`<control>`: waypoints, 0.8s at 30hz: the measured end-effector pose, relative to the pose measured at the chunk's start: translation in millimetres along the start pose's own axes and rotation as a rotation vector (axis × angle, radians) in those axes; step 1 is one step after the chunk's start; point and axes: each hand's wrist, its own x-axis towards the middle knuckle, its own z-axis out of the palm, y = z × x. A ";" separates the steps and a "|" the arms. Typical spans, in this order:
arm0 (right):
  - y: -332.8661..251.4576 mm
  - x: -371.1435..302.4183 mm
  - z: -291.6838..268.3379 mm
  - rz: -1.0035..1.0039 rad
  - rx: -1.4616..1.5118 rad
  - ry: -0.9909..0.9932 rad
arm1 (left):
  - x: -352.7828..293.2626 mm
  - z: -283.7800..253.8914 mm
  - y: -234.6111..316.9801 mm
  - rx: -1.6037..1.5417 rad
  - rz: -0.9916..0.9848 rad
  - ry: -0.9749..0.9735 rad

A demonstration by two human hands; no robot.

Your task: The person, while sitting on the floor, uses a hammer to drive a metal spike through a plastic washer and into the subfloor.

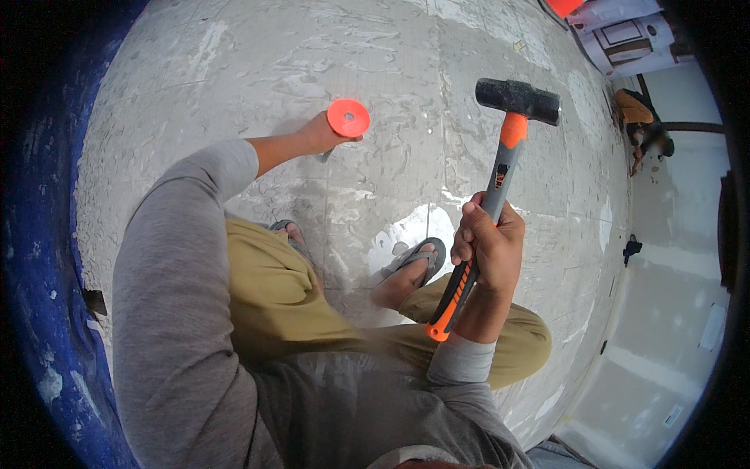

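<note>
My left hand (319,133) is closed around a chisel whose round orange hand guard (348,118) faces up, a grey metal striking end at its middle. The shaft is hidden by the guard and my fingers, and a bit of grey shows below the hand near the floor. My right hand (494,244) grips a short sledgehammer (500,164) partway along its grey, black and orange handle. Its black double-faced head is raised, to the right of the chisel and apart from it.
The grey floor (391,47) is rough, with ridges of old mortar and white patches. My sandalled foot (414,270) is close below the hands. Blue sheeting (47,313) lines the left side. At the far right another person (648,129) crouches by the pale wall (664,289).
</note>
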 end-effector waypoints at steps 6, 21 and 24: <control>-4.7 -12.0 11.9 -0.093 -0.085 -0.016 | -8.2 -5.2 25.7 0.069 -0.069 -0.179; 38.2 13.4 23.7 0.131 -0.323 -0.080 | 3.5 8.8 -10.0 0.001 0.043 -0.033; 26.3 11.7 27.8 0.036 -0.215 -0.039 | 2.0 12.4 -12.2 -0.011 0.030 -0.051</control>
